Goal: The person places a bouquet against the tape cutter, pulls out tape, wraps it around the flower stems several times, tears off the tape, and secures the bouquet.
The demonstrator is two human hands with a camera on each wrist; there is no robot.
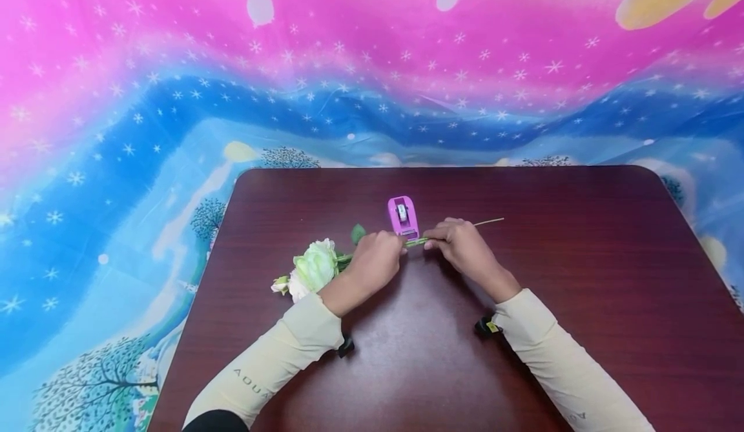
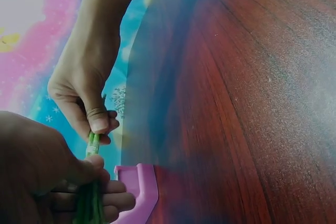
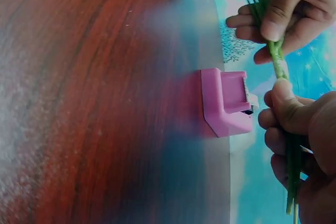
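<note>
A bunch of pale green and white flowers [image 1: 316, 265] lies to the left in the head view, its green stems [image 1: 416, 242] running right between both hands. My left hand [image 1: 374, 259] grips the stems close below the blooms. Farther along them, my right hand [image 1: 464, 249] pinches the stems with thumb and fingers. In the right wrist view, a whitish band, apparently clear tape [image 3: 282, 68], shows on the stems in the gap between the hands. Just beyond the hands stands a pink tape dispenser [image 1: 402, 216] with a roll inside; its toothed cutter [image 3: 245, 88] faces the stems.
The dark red-brown table [image 1: 581, 277] reaches out on both sides and toward the body. A pink and blue printed cloth [image 1: 372, 77] hangs behind its far edge. One thin stem end [image 1: 490, 221] sticks out past the right hand.
</note>
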